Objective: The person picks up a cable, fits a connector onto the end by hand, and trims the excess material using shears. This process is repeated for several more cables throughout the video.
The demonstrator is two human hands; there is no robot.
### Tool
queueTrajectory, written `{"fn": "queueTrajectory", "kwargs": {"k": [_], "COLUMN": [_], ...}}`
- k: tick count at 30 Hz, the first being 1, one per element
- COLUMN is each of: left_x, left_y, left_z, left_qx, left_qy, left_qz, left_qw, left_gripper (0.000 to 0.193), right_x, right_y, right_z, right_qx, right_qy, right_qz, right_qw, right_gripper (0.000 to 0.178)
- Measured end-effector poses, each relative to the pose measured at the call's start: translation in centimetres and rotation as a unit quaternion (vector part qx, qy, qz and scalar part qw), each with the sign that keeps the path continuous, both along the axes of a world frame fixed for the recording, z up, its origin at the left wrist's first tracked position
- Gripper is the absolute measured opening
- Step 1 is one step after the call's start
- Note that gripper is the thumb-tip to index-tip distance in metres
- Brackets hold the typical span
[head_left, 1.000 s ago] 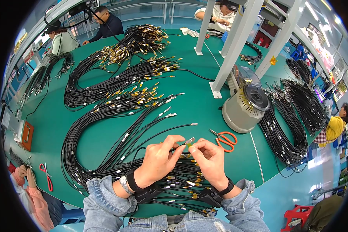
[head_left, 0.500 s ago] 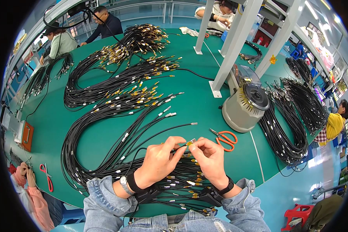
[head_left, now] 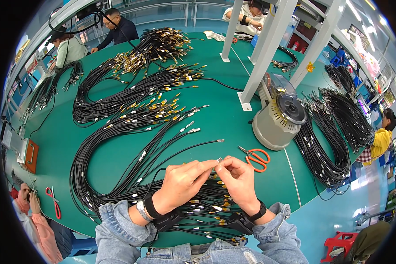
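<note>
Fingertip to fingertip, both my hands meet over the green table, above a spread of black cables [head_left: 202, 212] with white and yellow-tipped ends. Between them shows a small silver-white connector end [head_left: 220, 159]. My right hand [head_left: 239, 179] pinches it between thumb and forefinger. My left hand [head_left: 181, 184] is closed too, its fingers pressed together and reaching the same piece; the fingers hide most of what they grip. Just left lies a large curved bundle of black cables [head_left: 86, 165], one loose cable end [head_left: 220, 141] pointing toward the hands.
Orange-handled scissors [head_left: 257, 160] lie right of my hands, before a grey round machine [head_left: 278, 121] and white metal posts [head_left: 268, 57]. More cable bundles lie farther left [head_left: 92, 99] and at right [head_left: 328, 158]. Red scissors [head_left: 53, 202] are at far left. Co-workers sit around the table.
My left thumb and forefinger, apart before, have closed together and moved right to the connector end, covering the yellow part that showed there. My right hand has barely moved.
</note>
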State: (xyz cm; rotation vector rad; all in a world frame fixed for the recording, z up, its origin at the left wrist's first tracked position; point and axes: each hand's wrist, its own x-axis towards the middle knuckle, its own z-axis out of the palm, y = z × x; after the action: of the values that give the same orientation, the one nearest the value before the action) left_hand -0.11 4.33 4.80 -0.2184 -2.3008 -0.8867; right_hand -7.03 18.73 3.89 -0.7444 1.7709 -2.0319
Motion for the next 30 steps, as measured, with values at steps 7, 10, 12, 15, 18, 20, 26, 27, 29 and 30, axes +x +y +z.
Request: {"fn": "queueTrajectory", "kwargs": {"k": [7,10,12,15,18,20,26,27,29,30], "left_x": [-0.2,-0.1,-0.1,0.0,-0.1,-0.1,-0.2,-0.2,-0.2,-0.2], "left_y": [0.0,0.0,0.0,0.0,0.0,0.0,0.0,0.0,0.1,0.1], "left_z": [-0.2,-0.2,-0.2,-0.2,-0.3,-0.3,-0.2,-0.2,-0.2,-0.1], "left_qx": [0.018,0.020,0.020,0.018,0.020,0.025,0.048,0.048,0.051,0.052], "left_qy": [0.045,0.045,0.043,0.042,0.042,0.043,0.048,0.048,0.044,0.041], "left_qz": [0.022,0.021,0.024,0.030,0.040,0.042,0.051,0.051,0.046,0.044], "left_qw": [0.999,0.999,0.999,0.999,0.998,0.998,0.996,0.996,0.997,0.997], "left_gripper": [0.027,0.026,0.026,0.025,0.023,0.022,0.018,0.018,0.018,0.018], "right_x": [0.1,0.1,0.1,0.2,0.1,0.1,0.5,0.6,0.6,0.5], "right_y": [0.0,0.1,0.1,0.1,0.1,0.0,-0.6,-0.6,-0.5,-0.4], "right_z": [0.3,0.3,0.3,0.5,0.6,0.7,1.4,1.4,1.3,1.1], "right_qx": [-0.008,-0.010,-0.009,-0.007,-0.005,-0.005,-0.051,-0.061,-0.071,-0.055], "right_qy": [-0.022,-0.029,-0.037,-0.066,-0.092,-0.114,-0.136,-0.131,-0.125,-0.121], "right_qz": [0.010,0.013,0.016,0.019,0.027,0.039,0.028,0.033,0.039,0.044], "right_qw": [1.000,0.999,0.999,0.998,0.995,0.993,0.989,0.989,0.989,0.990], "right_gripper": [0.008,0.008,0.008,0.009,0.011,0.015,0.018,0.018,0.018,0.016]}}
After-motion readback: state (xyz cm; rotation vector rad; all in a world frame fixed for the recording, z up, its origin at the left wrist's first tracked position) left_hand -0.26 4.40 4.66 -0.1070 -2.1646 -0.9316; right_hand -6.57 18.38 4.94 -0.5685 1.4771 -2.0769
